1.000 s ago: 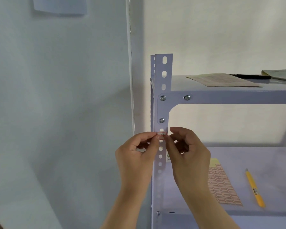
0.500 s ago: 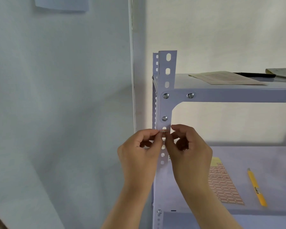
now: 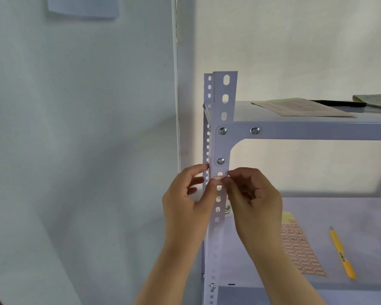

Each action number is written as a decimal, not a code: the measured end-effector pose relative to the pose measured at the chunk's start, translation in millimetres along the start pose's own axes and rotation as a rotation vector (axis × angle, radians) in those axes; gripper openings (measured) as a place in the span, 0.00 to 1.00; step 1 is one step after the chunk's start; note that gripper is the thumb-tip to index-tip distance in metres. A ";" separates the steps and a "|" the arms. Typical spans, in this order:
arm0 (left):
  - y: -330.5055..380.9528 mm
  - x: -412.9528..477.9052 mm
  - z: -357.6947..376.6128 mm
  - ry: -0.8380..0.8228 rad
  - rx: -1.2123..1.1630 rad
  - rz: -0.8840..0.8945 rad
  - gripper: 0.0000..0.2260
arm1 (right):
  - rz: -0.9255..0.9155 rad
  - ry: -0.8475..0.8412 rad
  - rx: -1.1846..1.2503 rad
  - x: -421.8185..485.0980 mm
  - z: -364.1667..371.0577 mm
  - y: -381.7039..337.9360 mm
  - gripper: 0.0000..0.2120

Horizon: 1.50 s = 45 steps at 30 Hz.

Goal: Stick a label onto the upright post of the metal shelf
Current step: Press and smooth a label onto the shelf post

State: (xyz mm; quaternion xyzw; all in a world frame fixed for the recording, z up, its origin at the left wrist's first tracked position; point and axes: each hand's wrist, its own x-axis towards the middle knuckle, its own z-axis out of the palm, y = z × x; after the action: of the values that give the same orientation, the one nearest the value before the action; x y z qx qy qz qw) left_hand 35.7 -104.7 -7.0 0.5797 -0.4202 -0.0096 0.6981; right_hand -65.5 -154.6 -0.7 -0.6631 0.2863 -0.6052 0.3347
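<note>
Room: pale blue-white wall (image 3: 75,128) on the left, cream wall behind the shelf, a thin white conduit (image 3: 175,84) running down the corner.
Change: since half a second ago the left hand (image 3: 185,203) has spread, its index finger now lifted to the post's left edge; the view has shifted slightly rightward.
Label: small white label (image 3: 218,178) with a red border, lying flat on the front face of the post (image 3: 224,102), just below the lowest bracket screw (image 3: 220,160).
Label axis: long side horizontal, across the post's width; the post itself runs vertically.
Left hand: thumb tip pressed on the label's left end, other fingers loosely open beside the post.
Right hand: right hand (image 3: 255,201) curled, thumb and forefinger tip touching the label's right end; whether they pinch it or only press it, I cannot tell.
Top shelf: paper sheet (image 3: 299,107) and black pen (image 3: 339,103).
Lower shelf: label sheet (image 3: 301,249) with red-bordered stickers, and a yellow pen (image 3: 342,253) to its right, apart.
</note>
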 end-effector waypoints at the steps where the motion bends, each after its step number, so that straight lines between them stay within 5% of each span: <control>1: 0.2 -0.2 0.0 -0.032 -0.070 -0.034 0.08 | 0.024 -0.018 0.036 1.0 -1.7 0.8 0.09; 21: -0.1 8.1 6.3 -0.046 -0.032 0.043 0.07 | -0.039 -0.124 -0.015 15.2 -2.6 0.2 0.08; 33: -14.6 9.3 -3.6 -0.220 -0.191 0.012 0.09 | -0.117 -0.286 0.007 15.7 -12.8 7.5 0.15; 45: 3.4 18.9 -3.9 -0.147 -0.070 0.029 0.11 | -0.094 -0.158 -0.036 16.4 -3.2 4.6 0.03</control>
State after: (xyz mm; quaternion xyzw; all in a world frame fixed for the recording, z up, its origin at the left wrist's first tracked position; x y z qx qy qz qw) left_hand 48.6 -109.9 6.7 0.5465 -0.4781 -0.0571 0.6852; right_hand -66.8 -170.6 5.8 -0.7274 0.2383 -0.5610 0.3154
